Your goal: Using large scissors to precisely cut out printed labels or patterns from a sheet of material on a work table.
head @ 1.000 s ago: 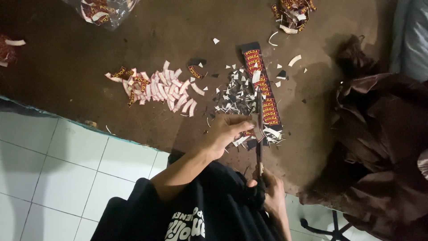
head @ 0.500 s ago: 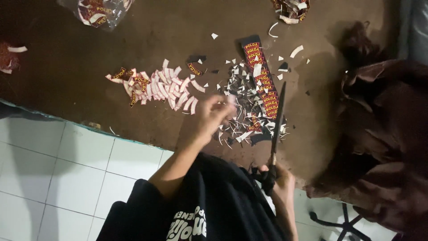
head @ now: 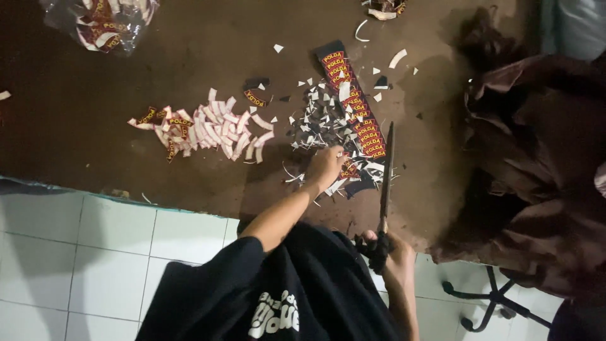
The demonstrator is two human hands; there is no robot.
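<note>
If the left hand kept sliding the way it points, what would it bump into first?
Probably the strip of dark woven labels, which the left hand already touches at its near end; depth is hard to judge.

matt dark brown table (head: 189,38), dull metal scissors (head: 386,170), woven cloth label strip (head: 353,107), papery white scraps (head: 221,129), glossy clear plastic bag (head: 101,22), glossy white floor tiles (head: 82,246)

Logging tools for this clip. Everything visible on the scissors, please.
The scissors are long and dark, with narrow blades that look like metal. They appear closed and point away from the person, across the brown table. The handle end is gripped by the right hand at the table's near edge; the loops are hidden by it. The tips lie just right of the strip of red and yellow labels; whether they touch it cannot be told. The left hand is apart, on the scraps.
</note>
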